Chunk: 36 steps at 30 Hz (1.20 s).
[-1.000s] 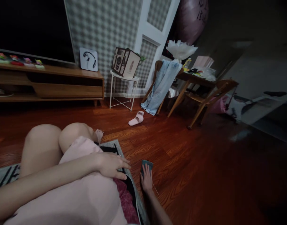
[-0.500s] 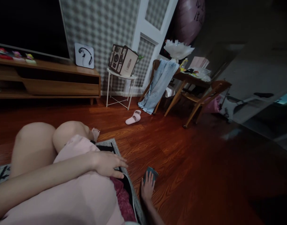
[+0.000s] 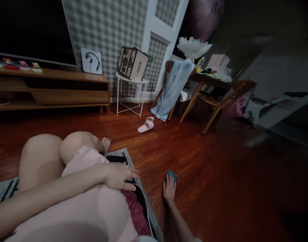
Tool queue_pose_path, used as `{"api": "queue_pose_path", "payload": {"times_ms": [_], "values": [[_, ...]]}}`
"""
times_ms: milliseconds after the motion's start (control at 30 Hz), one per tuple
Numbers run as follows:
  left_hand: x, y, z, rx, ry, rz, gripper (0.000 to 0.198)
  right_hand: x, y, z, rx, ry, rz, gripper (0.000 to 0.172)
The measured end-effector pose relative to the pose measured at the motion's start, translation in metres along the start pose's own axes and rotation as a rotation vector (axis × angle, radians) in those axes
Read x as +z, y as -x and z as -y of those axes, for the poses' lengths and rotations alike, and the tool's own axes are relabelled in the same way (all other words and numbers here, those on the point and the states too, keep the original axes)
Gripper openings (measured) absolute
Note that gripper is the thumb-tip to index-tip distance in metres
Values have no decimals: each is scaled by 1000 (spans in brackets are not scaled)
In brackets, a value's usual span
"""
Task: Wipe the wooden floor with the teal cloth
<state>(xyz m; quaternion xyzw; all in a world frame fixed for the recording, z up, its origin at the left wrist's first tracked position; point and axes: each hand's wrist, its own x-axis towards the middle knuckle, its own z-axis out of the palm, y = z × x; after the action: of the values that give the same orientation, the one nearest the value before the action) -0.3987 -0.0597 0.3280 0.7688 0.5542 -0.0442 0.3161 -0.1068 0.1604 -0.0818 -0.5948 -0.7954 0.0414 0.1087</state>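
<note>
My left hand (image 3: 120,176) rests on the pink clothing (image 3: 103,205) over my lap, its fingers apart and holding nothing. Out to the right, my right hand (image 3: 169,189) lies over a flat blue-green object (image 3: 172,176) on the wooden floor, fingers spread across its surface. The palm hides the near part of that object, and I cannot make out exactly what it is. Beside my lap is a dark red cloth (image 3: 136,208) with a black and white edge.
A grey and black rug (image 3: 133,168) lies beneath me. Farther off are a pink slipper (image 3: 146,125), a white side table (image 3: 130,79) bearing a box (image 3: 133,64), a wooden TV cabinet (image 3: 70,95), and a chair draped with jeans (image 3: 171,87).
My right hand has moved forward and to the right across the floor, and the blue-green object has moved with it. The view has shifted slightly. My left hand stays on my lap.
</note>
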Motion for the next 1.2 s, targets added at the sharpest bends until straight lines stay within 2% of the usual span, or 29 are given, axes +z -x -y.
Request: {"api": "queue_pose_path", "payload": {"times_ms": [100, 167, 267, 400, 500, 567, 667, 800, 900, 967, 1067, 1200], "values": [[4, -3, 4, 8, 8, -22, 59, -2, 12, -21, 101, -2, -37, 66], [5, -4, 4, 4, 2, -12, 59, -1, 28, -20, 109, -7, -51, 67], [3, -4, 2, -10, -1, 5, 58, 4, 56, 1, 33, -9, -45, 67], [2, -4, 1, -3, 3, -1, 57, 14, 79, 47, -173, -31, -3, 62], [1, -4, 1, 4, -5, -6, 56, 17, 74, 73, -288, -47, 20, 60], [0, -3, 0, 8, -6, -3, 56, 15, 61, 80, -329, -52, 29, 59], [-2, -2, -1, 7, -13, 10, 57, 5, 35, 72, -297, -48, 38, 58], [0, -2, 2, 41, 17, -25, 56, -9, 12, 33, -107, -23, 34, 60], [4, -3, 6, 44, 39, -46, 56, -12, 15, 2, 0, -7, 12, 63], [5, -4, 6, 27, 31, -35, 56, -10, 26, -9, 24, 0, -9, 65], [4, -4, 4, -5, 1, -1, 56, -3, 50, -7, 19, -11, -21, 67], [2, -5, 1, -21, -22, 28, 56, 8, 77, 29, -32, -62, -7, 67]]}}
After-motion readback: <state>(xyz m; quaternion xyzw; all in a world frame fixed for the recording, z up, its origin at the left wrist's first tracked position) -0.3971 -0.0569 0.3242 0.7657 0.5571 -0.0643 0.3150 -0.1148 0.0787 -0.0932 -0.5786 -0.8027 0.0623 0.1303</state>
